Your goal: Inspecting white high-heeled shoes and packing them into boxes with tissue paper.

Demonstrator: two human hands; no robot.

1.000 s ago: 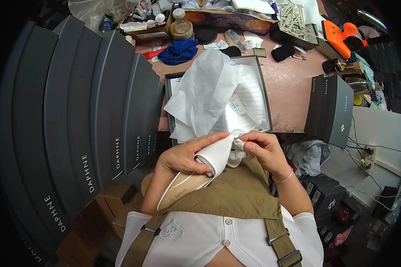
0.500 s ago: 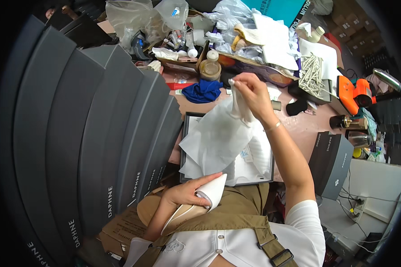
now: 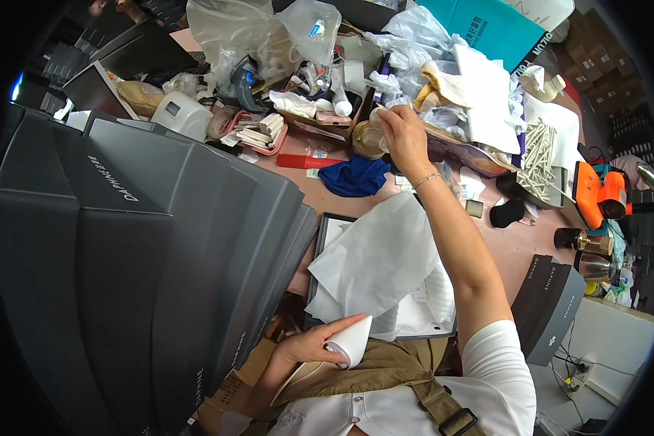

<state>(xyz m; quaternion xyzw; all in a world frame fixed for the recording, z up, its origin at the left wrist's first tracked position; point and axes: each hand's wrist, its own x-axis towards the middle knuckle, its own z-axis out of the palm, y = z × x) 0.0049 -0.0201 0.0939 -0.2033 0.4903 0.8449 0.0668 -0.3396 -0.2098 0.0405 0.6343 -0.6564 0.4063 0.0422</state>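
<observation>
My left hand (image 3: 314,344) is closed around a white shoe (image 3: 352,341) with a pointed toe, held low against my apron. Its beige inner side partly shows; the heel end is hidden. My right hand (image 3: 403,138) reaches far across the table, fingers bent together at the top of a small clear jar (image 3: 368,142) with yellowish liquid. Whatever the fingers pinch there is hidden. Between my arms lies an open dark shoebox (image 3: 320,251), with white tissue paper (image 3: 374,251) spread over it and white padding (image 3: 441,291) on its right side.
Stacked dark grey boxes (image 3: 211,240) rise along the left. A blue cloth (image 3: 354,176) lies before the jar. Behind are a box of plastic wrapping (image 3: 418,43) and white cloths; a tray of white sticks (image 3: 538,160), an orange tool (image 3: 596,192) and another grey box (image 3: 548,305) stand right.
My right hand has moved away from me to the jar; the thin whitish piece hanging from its fingers no longer shows. My left hand keeps the shoe. The view has shifted.
</observation>
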